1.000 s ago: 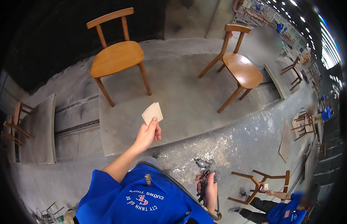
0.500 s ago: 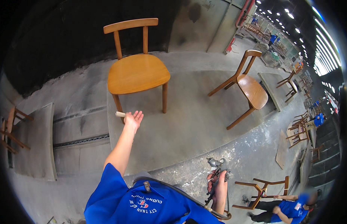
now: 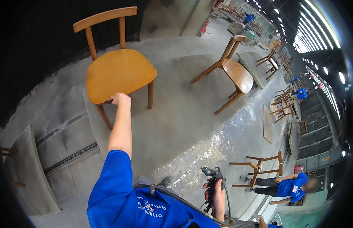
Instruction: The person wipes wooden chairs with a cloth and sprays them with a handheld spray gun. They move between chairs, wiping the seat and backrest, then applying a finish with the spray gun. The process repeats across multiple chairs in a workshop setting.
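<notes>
A wooden chair [image 3: 121,72] with a yellow-brown seat stands ahead of me on a large grey board [image 3: 169,133]. My left arm reaches out to it, and my left hand [image 3: 121,99] is closed at the front edge of the seat. Beside its fingers shows a thin dark red piece [image 3: 107,102], perhaps sandpaper; most of it is hidden. Low at the right, my right hand [image 3: 219,198] grips a dark spray gun [image 3: 211,186], its nozzle end upward, away from the chair. A hose [image 3: 184,203] runs across my blue shirt.
A browner chair [image 3: 236,74] stands on the board's right. Another board [image 3: 28,171] lies at the left beyond a slotted floor track [image 3: 70,157]. At the lower right a person [image 3: 292,188] in blue stands by a chair frame [image 3: 257,169]. More chairs and people fill the far right.
My left hand has gone from open, palm up below the seat with a pale rolled piece, to closed at the seat's front edge. The view has turned, shifting the chairs leftward.
</notes>
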The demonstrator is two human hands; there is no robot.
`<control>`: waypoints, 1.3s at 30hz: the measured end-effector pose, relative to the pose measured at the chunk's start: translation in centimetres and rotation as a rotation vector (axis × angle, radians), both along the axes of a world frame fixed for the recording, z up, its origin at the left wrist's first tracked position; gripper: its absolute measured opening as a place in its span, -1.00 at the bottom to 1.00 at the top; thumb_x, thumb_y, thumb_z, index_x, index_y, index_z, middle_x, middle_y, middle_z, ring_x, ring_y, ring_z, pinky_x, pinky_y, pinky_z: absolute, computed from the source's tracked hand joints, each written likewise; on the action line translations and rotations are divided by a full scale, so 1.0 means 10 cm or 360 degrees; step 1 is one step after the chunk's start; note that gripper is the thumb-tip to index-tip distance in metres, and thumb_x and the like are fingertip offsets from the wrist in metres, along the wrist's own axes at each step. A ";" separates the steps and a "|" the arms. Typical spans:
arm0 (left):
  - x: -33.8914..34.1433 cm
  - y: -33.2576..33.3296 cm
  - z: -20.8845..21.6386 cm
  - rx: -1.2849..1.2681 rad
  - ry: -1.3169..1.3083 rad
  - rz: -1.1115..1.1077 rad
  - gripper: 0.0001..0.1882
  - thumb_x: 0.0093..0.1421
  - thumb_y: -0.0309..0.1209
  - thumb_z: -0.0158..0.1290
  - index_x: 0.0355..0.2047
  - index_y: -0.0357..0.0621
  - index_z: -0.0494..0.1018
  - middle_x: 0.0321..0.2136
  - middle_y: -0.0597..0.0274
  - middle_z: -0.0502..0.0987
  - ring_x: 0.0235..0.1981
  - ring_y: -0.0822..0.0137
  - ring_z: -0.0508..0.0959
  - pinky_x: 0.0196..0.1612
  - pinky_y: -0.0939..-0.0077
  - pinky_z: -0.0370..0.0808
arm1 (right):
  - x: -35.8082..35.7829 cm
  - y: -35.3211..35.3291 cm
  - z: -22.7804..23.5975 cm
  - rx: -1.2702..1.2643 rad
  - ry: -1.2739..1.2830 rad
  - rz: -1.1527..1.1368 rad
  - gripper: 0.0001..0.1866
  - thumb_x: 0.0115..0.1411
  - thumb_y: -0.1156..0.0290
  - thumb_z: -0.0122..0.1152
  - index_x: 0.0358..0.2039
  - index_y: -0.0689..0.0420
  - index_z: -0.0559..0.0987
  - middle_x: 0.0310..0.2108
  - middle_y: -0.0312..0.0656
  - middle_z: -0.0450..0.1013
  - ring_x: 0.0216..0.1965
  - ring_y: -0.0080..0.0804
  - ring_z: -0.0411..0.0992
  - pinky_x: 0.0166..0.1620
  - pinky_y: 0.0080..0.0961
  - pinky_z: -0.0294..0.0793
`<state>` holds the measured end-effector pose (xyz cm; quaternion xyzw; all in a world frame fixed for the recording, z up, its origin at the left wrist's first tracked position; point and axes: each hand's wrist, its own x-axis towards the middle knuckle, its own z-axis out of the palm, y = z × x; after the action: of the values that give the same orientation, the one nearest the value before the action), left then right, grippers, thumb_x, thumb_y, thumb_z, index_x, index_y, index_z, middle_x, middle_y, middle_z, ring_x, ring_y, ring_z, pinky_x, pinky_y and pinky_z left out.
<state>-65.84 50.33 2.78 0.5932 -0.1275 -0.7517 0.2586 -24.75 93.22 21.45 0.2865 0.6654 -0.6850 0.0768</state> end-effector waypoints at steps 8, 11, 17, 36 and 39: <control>0.90 0.63 -0.07 -0.0142 0.0292 -0.0163 -0.49 0.51 -0.08 -0.40 0.30 -0.11 0.14 0.25 0.06 0.30 0.09 0.05 0.46 0.17 -0.10 0.42 | 0.07 0.27 0.03 0.0032 0.0173 0.0050 -0.37 0.42 -0.20 -0.19 -0.04 0.20 0.42 -0.45 -0.16 0.48 -0.74 -0.61 0.26 -0.71 -0.66 0.20; 1.49 1.02 -0.18 -0.0017 0.0336 -0.0109 -0.50 0.50 -0.02 -0.35 0.27 -0.03 0.18 0.22 0.14 0.35 0.06 0.06 0.49 0.14 -0.08 0.43 | 0.02 0.42 0.13 0.0062 0.0295 0.0083 -0.37 0.42 -0.20 -0.19 -0.04 0.20 0.42 -0.45 -0.17 0.47 -0.73 -0.61 0.27 -0.71 -0.66 0.21; 2.96 1.74 -0.40 -0.0052 0.0384 -0.0711 -0.45 0.49 0.03 -0.40 0.07 -0.28 0.17 -0.33 -0.09 0.56 -0.30 0.06 0.67 -0.22 0.14 0.70 | -0.10 0.63 0.33 0.0170 0.0630 0.0204 -0.36 0.43 -0.19 -0.20 -0.03 0.23 0.41 -0.43 -0.16 0.47 -0.73 -0.64 0.25 -0.72 -0.70 0.16; 4.40 0.34 -0.63 0.0048 0.0142 -0.0344 -0.78 0.42 -0.19 -0.29 -0.23 -0.03 0.26 -0.40 0.14 0.49 -0.40 0.14 0.57 -0.34 0.20 0.50 | 0.00 -0.01 1.17 0.0229 0.1515 0.1175 -0.19 0.16 -0.34 0.18 -0.17 0.34 0.52 -0.45 -0.17 0.54 -0.60 -0.67 0.34 -0.55 -0.67 0.30; 4.28 0.28 -0.42 -0.0200 0.0165 -0.0391 -0.72 0.43 -0.13 -0.26 -0.25 -0.05 0.26 -0.42 0.14 0.49 -0.44 0.17 0.57 -0.40 0.26 0.50 | 0.03 0.00 1.11 0.0285 0.1444 0.0750 -0.19 0.16 -0.33 0.19 -0.11 0.32 0.52 -0.44 -0.17 0.53 -0.60 -0.67 0.33 -0.56 -0.68 0.28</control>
<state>-23.04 53.11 -1.40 0.5160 -0.2324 -0.7979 0.2074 -24.44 93.17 32.59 -0.1916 0.7342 -0.6448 -0.0921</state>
